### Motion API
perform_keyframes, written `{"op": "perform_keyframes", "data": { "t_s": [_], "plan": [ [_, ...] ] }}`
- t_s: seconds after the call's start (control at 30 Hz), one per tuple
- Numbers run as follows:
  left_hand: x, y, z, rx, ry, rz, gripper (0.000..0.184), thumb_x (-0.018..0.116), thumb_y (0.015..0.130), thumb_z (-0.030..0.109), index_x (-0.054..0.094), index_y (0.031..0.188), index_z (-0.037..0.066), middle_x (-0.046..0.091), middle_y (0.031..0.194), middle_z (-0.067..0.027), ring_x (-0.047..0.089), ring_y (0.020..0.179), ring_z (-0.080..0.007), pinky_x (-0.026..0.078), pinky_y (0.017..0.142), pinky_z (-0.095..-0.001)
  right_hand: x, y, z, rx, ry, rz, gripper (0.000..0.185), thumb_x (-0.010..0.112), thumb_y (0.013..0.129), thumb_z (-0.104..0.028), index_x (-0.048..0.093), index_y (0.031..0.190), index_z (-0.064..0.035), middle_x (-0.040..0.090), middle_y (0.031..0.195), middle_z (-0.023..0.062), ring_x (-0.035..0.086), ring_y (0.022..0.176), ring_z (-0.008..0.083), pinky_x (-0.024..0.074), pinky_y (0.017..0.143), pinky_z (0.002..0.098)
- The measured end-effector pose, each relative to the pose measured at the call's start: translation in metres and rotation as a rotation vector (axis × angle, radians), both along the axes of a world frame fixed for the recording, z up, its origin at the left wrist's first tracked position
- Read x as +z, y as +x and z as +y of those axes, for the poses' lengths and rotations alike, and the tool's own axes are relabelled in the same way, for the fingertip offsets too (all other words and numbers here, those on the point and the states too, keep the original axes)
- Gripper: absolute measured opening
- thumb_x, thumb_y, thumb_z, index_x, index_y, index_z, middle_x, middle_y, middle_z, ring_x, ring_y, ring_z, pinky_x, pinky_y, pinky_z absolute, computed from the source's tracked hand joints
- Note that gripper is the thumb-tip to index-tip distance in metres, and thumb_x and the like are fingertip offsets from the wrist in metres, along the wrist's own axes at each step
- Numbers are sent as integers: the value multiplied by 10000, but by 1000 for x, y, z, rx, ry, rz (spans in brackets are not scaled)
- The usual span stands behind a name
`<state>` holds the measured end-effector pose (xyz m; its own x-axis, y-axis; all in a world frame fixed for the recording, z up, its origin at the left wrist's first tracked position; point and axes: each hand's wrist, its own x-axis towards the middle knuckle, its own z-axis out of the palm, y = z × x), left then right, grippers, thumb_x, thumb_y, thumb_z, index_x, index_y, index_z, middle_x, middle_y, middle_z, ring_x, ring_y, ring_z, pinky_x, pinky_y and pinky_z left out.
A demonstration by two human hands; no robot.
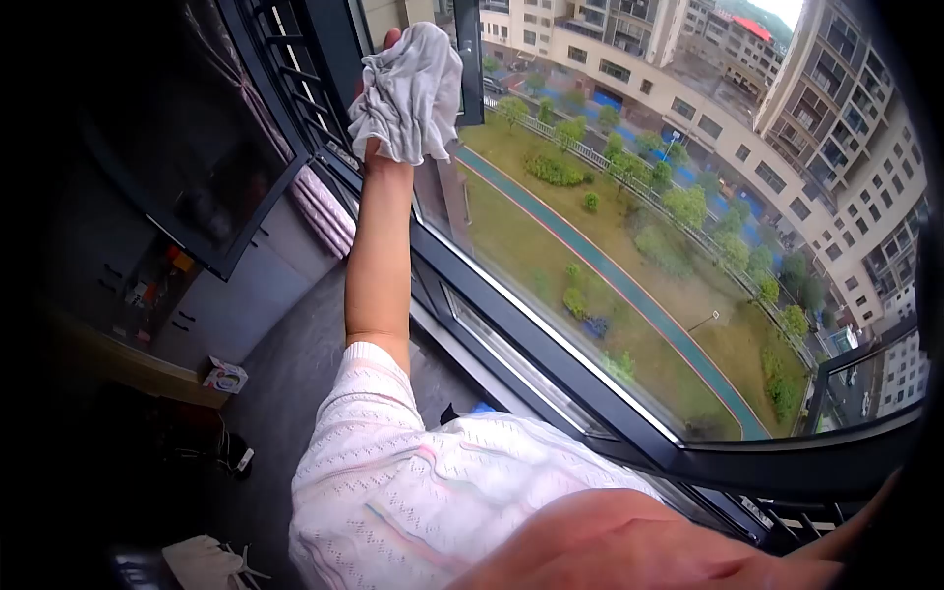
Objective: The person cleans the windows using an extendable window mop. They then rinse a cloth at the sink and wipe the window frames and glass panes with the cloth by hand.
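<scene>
A grey-white cloth (408, 98) is bunched over my left hand (393, 39) at the end of my outstretched arm. Only a fingertip and a sliver of the hand show past the fabric; the rest is covered. The cloth is up against the window pane (551, 295) near a dark frame, though I cannot tell how firmly it presses. My right hand is outside the picture; blurred skin along the lower right edge looks like part of that arm.
A dark window frame (551, 344) runs diagonally beside my body. Black bars (295, 74) and a pinkish curtain (324, 211) stand to the left. On the grey floor are a small box (226, 376) and a pale bag (202, 562). Outside lie lawn and tall buildings.
</scene>
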<state>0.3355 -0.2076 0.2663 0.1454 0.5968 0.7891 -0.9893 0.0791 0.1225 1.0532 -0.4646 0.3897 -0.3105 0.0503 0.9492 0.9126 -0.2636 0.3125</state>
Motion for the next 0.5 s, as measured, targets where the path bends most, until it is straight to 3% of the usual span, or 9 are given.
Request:
{"op": "perform_keyframes", "data": {
  "t_s": [0.2,0.37,0.43,0.5],
  "plan": [
    [-65,31,-12,-222,-201,28,468,388,932,224,323,1342,8,292,1379,-263,272,1291,-397,205,1077,-524,4,1,-5,-93,-27,-31,549,473,920,-246,294,1336,65,236,1411,264,205,1328,374,201,1064,428],
    [-73,51,-36,-120,-231,28,485,386,932,258,341,1322,-27,336,1360,-251,304,1277,-392,238,1065,-518,3,2,-1,-89,-7,-61,543,474,921,-251,308,1326,70,265,1394,272,233,1315,382,210,1059,426],
    [-68,42,-36,68,-159,152,490,421,912,212,322,1332,-19,354,1351,-247,350,1253,-387,266,1058,-498,4,-4,-1,-186,20,-127,543,473,922,-260,317,1323,71,281,1382,278,260,1299,389,222,1052,430],
    [-41,32,-33,664,-295,290,512,448,904,256,334,1313,-32,456,1274,-194,460,1158,-302,340,1007,-432,6,-6,-3,-217,22,-152,545,471,923,-273,325,1319,72,293,1372,284,282,1285,396,233,1044,437]
  ]
}}
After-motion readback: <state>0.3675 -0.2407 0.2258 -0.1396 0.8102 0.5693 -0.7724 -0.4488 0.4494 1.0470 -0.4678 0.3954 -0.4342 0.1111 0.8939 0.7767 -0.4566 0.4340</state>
